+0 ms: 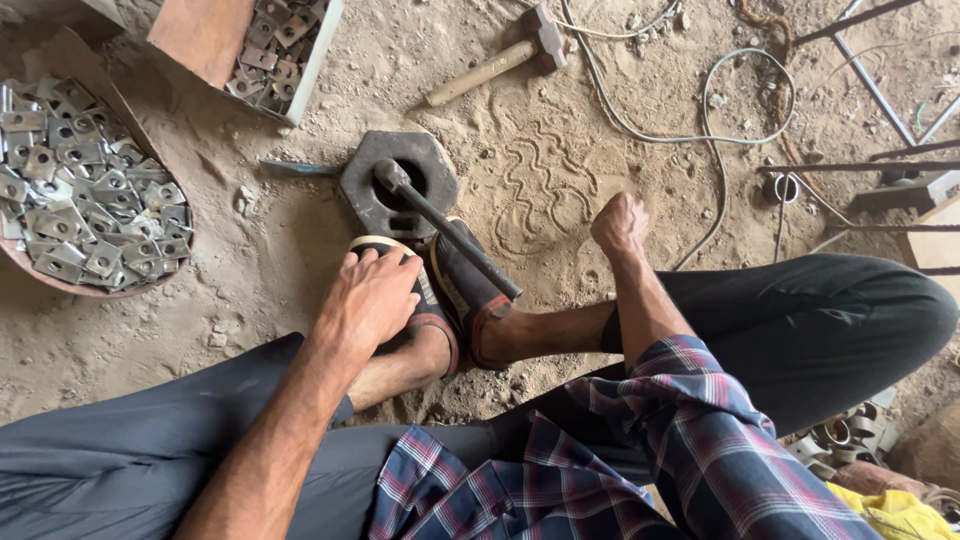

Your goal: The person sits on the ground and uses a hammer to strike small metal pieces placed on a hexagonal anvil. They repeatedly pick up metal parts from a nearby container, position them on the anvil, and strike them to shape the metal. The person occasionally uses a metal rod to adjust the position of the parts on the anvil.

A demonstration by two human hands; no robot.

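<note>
My left hand flat, fingers spread, palm resting on toe of my left shoe; grips nothing. My right hand curled in loose fist, knuckles on sandy floor, right of iron block; cannot tell if anything inside. Steel rod leans from block's centre hole across my shoes. Hammer beyond block, well apart. Basket of square metal plates left of block, rim near. Open sand between block and cables.

Left hand lies palm-down, fingers spread, at frame centre; right hand, loosely curled, reaches toward upper right of centre.
</note>
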